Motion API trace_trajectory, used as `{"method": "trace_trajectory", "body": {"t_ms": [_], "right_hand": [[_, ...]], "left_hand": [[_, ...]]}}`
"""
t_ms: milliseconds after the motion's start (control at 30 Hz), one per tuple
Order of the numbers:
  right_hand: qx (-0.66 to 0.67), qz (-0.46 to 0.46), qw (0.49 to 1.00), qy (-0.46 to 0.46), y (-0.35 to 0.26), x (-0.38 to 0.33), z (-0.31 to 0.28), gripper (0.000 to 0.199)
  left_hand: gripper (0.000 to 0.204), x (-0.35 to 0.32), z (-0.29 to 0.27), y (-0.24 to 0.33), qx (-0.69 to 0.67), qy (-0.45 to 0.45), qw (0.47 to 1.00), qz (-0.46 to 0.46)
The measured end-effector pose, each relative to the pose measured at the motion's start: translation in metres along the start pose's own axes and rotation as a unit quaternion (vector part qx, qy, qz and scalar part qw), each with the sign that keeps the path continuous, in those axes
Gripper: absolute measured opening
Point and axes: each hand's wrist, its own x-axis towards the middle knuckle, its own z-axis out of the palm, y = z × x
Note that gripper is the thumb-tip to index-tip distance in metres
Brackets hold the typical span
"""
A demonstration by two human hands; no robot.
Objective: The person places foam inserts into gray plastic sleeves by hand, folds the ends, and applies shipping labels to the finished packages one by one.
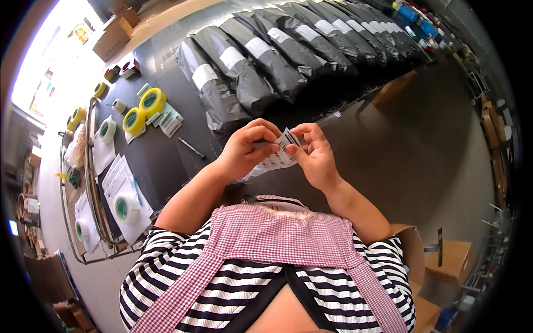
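In front of my chest both hands pinch a white label sheet [279,158] printed with barcodes. My left hand [249,147] grips its upper left side between thumb and fingers. At the top right corner, the thumb and fingers of my right hand [317,158] close on the same sheet. A pale, whitish strip hangs below the label; whether it is backing or another sheet I cannot tell. Just beyond my hands lies a row of several grey plastic-wrapped parcels [244,55], each with a white label across it.
On the dark table [161,158] to the left are yellow tape rolls [151,102], a pen [191,147], small printed cards [169,120] and a white tape roll [126,207] on papers. A metal rail [95,183] runs along there. Cardboard boxes [448,261] stand at lower right.
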Motion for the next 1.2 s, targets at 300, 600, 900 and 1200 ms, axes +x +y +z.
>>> {"method": "trace_trajectory", "body": {"t_ms": [300, 600, 900, 1200], "right_hand": [[-0.202, -0.075, 0.976, 0.003, -0.019, 0.016, -0.028, 0.025], [-0.323, -0.053, 0.945, -0.019, -0.033, 0.087, -0.014, 0.014], [-0.172, 0.064, 0.981, -0.062, -0.014, 0.147, 0.019, 0.013], [-0.205, 0.070, 0.956, -0.200, 0.006, 0.209, 0.028, 0.009]], "left_hand": [[0.013, 0.046, 0.015, -0.031, -0.099, 0.030, 0.993, 0.048], [0.021, 0.076, -0.039, -0.018, 0.033, 0.036, 0.999, -0.015], [0.018, 0.076, -0.088, -0.036, 0.090, 0.083, 0.992, -0.029], [0.015, 0.066, -0.104, -0.048, 0.099, 0.231, 0.964, -0.087]]}}
